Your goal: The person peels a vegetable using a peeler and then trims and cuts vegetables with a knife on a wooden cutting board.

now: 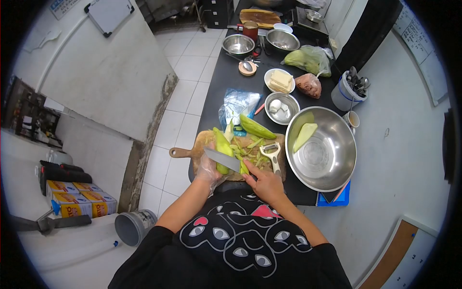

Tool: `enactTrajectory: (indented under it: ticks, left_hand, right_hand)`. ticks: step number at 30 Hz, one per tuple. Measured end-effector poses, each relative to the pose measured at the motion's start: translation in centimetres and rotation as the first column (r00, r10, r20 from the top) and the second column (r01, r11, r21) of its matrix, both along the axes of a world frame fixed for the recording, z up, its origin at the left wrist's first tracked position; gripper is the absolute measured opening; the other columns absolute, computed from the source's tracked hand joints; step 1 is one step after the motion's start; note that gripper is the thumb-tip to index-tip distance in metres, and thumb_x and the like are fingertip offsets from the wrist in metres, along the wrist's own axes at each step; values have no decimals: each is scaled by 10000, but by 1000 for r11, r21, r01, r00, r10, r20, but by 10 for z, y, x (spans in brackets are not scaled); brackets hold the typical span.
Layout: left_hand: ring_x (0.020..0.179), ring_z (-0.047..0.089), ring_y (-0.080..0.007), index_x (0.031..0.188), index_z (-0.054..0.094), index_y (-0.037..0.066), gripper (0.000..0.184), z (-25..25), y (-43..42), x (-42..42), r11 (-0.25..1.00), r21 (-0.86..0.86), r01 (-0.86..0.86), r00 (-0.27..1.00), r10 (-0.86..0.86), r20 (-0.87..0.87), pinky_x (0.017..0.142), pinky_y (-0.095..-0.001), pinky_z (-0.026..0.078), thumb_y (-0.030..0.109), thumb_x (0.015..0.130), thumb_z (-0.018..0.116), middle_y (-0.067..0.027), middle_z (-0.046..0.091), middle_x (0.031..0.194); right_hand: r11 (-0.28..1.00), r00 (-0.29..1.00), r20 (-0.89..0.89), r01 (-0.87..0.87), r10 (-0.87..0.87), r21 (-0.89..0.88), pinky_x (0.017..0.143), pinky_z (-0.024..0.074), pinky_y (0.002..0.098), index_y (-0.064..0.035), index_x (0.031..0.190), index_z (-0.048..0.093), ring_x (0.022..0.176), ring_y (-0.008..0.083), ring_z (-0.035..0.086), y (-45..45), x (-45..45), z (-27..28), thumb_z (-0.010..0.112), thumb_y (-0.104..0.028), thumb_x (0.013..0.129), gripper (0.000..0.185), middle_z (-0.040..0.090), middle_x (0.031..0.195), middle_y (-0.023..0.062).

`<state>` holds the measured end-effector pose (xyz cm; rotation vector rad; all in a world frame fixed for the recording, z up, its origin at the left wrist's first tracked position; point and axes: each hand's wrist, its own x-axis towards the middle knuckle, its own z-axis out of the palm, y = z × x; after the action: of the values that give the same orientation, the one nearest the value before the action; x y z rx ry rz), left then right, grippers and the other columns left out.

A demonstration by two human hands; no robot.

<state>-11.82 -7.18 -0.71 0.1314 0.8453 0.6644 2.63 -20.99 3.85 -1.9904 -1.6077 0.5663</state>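
In a clear plastic glove, my left hand holds a light green vegetable over the wooden cutting board. The bare right hand is closed on a knife, whose broad blade lies across the vegetable and points left; its handle is hidden in my fingers. Green peelings are scattered over the board. A white peeler rests on its right side. Behind the peelings is a longer green piece, beside a blue and white plastic bag.
Right of the board stands a large steel bowl with a pale green piece inside. Farther back are a small bowl with white pieces, a bowl of yellowish blocks, bagged vegetables and a utensil bucket.
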Motion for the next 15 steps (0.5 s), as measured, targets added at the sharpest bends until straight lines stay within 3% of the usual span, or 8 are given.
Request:
enactTrajectory:
  ticks: [1,2,4,5,7,11,13,15]
  left_hand:
    - [943,617,-281,1214,521,51,428,3,-1,1,1000,-13,-8,1000,8,-17,824,-446,515,381,955,434,-141,609,1087]
    - [978,603,-296,1236,509,67,452,-7,-1,-1,1000,12,17,1000,-17,-21,852,-474,495,410,947,450,-138,600,1114]
    - [1049,574,-326,1280,486,101,507,-23,0,-2,996,64,66,998,-64,-28,908,-529,454,468,932,481,-132,582,1169]
    - [996,590,-303,1258,499,92,484,-21,-1,-1,995,83,50,998,-47,-42,871,-494,478,454,939,470,-125,593,1127]
    - [891,620,-256,1213,525,75,444,-11,-4,2,992,122,21,997,-12,-73,799,-424,526,426,953,446,-110,616,1042]
    - [868,622,-243,1207,525,74,429,-10,-5,-1,986,152,-64,997,71,-42,773,-418,533,412,949,474,-97,618,1010]
    - [861,621,-238,1206,524,66,422,1,-10,3,984,154,-88,992,100,-74,761,-420,534,399,947,488,-88,618,996]
    - [843,624,-227,1195,535,71,399,-3,-7,0,998,24,-58,998,59,-33,737,-399,535,383,950,489,-83,620,992]
  right_hand:
    - [1000,1000,5,3,-2,-20,556,485,443,-329,1306,519,638,349,625,0,0,0,544,-466,886,443,618,665,162]
    - [999,1000,11,5,-5,-39,558,485,444,-328,1307,518,642,348,626,0,0,0,544,-466,887,443,619,671,163]
    - [994,1000,16,6,-4,-105,595,511,427,-296,1289,539,707,335,648,4,0,10,562,-444,879,437,665,821,130]
    - [990,1000,18,6,-4,-138,613,524,419,-279,1280,549,739,329,660,5,1,13,571,-433,875,434,688,895,113]
    - [993,1000,-7,-13,12,-120,620,524,413,-276,1283,547,746,329,660,4,1,11,571,-437,875,439,689,877,114]
    - [984,998,1,-57,58,-171,631,522,418,-264,1286,546,751,326,659,3,0,13,570,-430,879,440,689,858,111]
    - [998,999,-7,-44,43,-50,596,500,448,-317,1299,528,689,347,642,2,-1,7,560,-442,882,437,645,737,153]
    - [999,999,7,-31,31,-9,587,491,463,-341,1308,518,667,360,634,2,-2,1,554,-449,885,438,626,686,176]
